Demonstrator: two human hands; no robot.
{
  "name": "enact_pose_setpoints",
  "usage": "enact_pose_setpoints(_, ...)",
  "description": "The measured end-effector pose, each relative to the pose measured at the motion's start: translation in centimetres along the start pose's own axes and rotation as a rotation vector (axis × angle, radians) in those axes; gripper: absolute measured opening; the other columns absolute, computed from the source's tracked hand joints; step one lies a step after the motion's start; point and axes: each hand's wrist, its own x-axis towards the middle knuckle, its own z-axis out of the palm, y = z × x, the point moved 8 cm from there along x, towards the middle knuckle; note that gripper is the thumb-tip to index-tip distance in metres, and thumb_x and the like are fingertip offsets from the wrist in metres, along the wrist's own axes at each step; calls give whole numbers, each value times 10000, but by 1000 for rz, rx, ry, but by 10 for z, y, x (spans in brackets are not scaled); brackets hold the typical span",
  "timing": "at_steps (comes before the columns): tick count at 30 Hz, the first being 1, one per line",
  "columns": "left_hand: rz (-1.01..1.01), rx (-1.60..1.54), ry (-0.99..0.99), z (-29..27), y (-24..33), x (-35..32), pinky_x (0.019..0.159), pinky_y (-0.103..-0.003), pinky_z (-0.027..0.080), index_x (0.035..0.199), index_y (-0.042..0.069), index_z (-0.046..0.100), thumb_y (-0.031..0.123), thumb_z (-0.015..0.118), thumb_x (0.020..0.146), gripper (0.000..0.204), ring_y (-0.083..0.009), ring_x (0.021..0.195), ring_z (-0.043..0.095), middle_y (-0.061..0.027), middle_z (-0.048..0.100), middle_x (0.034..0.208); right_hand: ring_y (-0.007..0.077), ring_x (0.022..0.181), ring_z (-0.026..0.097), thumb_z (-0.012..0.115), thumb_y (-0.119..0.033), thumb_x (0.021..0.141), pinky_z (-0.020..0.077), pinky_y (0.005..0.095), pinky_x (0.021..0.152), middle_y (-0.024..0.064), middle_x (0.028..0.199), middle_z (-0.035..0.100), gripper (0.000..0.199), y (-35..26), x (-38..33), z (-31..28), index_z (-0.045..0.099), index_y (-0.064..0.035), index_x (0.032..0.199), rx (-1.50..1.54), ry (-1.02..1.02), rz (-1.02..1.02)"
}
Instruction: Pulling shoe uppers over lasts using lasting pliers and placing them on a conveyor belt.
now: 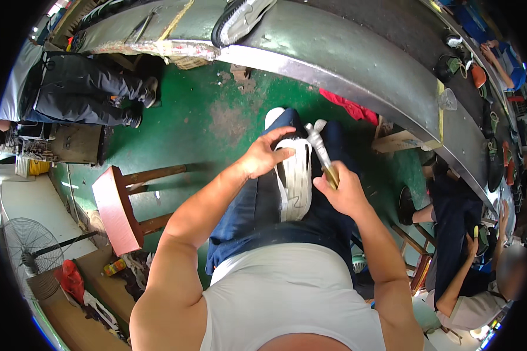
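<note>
A white shoe [295,181], seemingly with stitched lines along it, lies lengthwise on my thighs over blue jeans. At its far end is my left hand [266,153]. The thumb and forefinger are spread apart, with the thumb tip reaching the shoe's left edge. My right hand [344,190] is wrapped round the brass-coloured handle of a silver metal hand tool [317,142]. Its head points away from me, just right of the shoe's far end. Whether it is a hammer or pincers I cannot make out.
A long metal-edged bench [328,76] curves across in front, bearing a grey shoe [240,20]. A red-topped stool [118,209] stands left, near a fan [32,251]. One person [82,88] is at far left, another [457,245] at right. Red cloth [348,106] hangs beneath the bench.
</note>
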Motion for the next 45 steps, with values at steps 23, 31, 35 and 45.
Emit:
enact_pose_setpoints(23,-233,85,-285,93,-80,-62,1162,-328,308,1566,0,174,70,674,777,937,-261,1384,418,-198,442,1476,412,853,675,654,-258,910,534,453,769,201,909,703,367,76,-116,-24,576,-6,1166,4,52,329)
enact_pose_setpoints(31,-245,483,-248,95,-73,-84,1191,-328,257,1560,-47,47,230,747,805,1066,-350,1456,325,-296,300,1557,390,900,671,617,-196,903,528,468,810,214,971,691,417,43,-117,-11,564,9,1261,-401,-355,-12)
enact_pose_setpoints(35,-169,450,-244,98,-74,-88,1199,-329,225,1556,-66,51,215,716,826,1026,-316,1471,294,-290,274,1569,360,922,682,633,-165,885,537,453,814,215,1015,689,443,21,-98,-13,552,54,1261,-545,-213,-263)
enact_pose_setpoints(45,-393,-233,271,85,-138,-73,1133,-334,329,1489,-1,393,452,285,1081,619,-260,1388,430,-180,460,1494,401,804,667,668,-193,856,531,486,742,214,871,672,256,31,-89,39,598,16,989,-468,-471,-79)
